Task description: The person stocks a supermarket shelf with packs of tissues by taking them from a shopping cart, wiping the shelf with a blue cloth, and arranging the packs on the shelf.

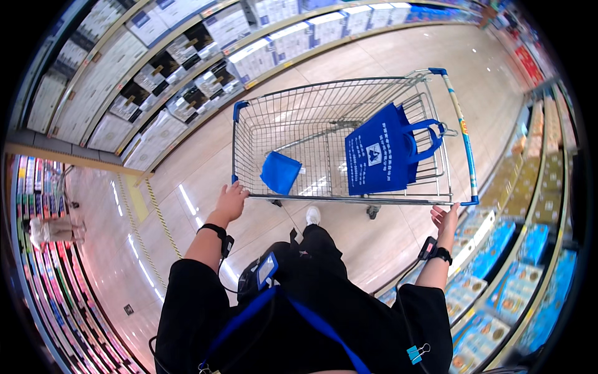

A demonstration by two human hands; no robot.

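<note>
A metal-wire shopping cart [299, 89] with blue plastic corners stands sideways before me. My left hand [231, 202] grips the near left corner of its rim, fingers bent over the edge. By the near right end, close to the handlebar [460, 126], my right hand [446, 224] has its fingers apart, just under the rim; whether it touches the metal is unclear. Inside the basket, a blue shopping bag [373, 173] with white printing leans at the handle side, its loop handles towards the bar. A smaller folded blue fabric item [281, 172] lies at the left end.
Shelves of boxed goods [154, 79] run along the far side. On my right are shelves with blue packages [518, 290]. Yellow-and-black floor tape [161, 215] crosses the tiles at left. Another person [53, 230] is by the left shelves [51, 280].
</note>
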